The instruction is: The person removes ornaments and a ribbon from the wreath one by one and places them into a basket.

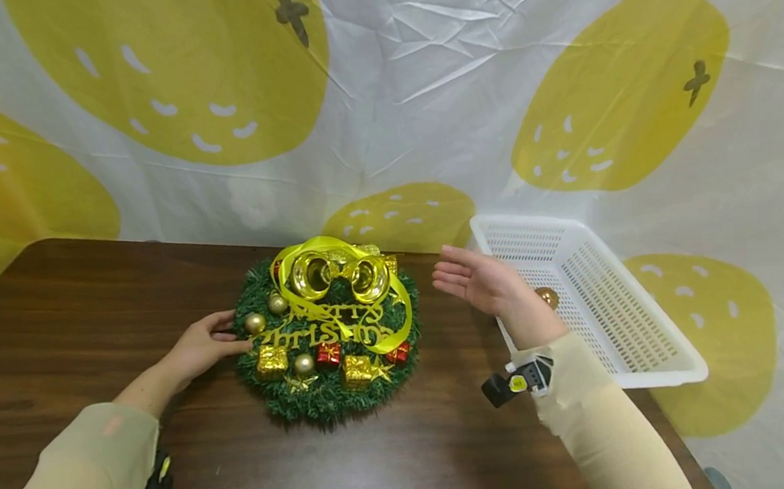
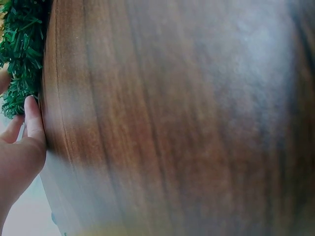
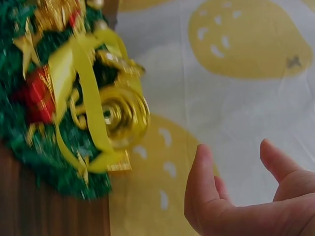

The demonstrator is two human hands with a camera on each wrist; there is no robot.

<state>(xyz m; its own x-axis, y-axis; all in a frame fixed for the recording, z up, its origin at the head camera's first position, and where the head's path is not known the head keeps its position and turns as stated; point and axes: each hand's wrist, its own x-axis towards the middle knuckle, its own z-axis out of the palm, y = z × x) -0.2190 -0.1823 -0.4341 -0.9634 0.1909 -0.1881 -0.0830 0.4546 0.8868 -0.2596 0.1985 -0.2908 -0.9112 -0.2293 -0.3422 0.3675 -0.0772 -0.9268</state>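
A green Christmas wreath (image 1: 328, 403) lies on the table with gold balls, gift boxes, stars and gold lettering. Two gold bells (image 1: 370, 278) with a yellow ribbon (image 1: 404, 312) sit at its far side. My left hand (image 1: 196, 352) holds the wreath's left edge; in the left wrist view its green edge (image 2: 22, 49) lies between the thumb and the fingers (image 2: 33, 118). To the wreath's right, my right hand (image 1: 481, 283) is raised with extended fingers and holds nothing. The right wrist view has this hand (image 3: 246, 211) apart from the wreath and its bell (image 3: 125, 118).
A white perforated basket (image 1: 646, 316) stands at the table's right side, partly behind my right forearm. Inside it is a small copper-coloured round ornament (image 1: 547, 297). A lemon-patterned cloth (image 1: 410, 120) hangs behind the brown wooden table (image 1: 93, 314).
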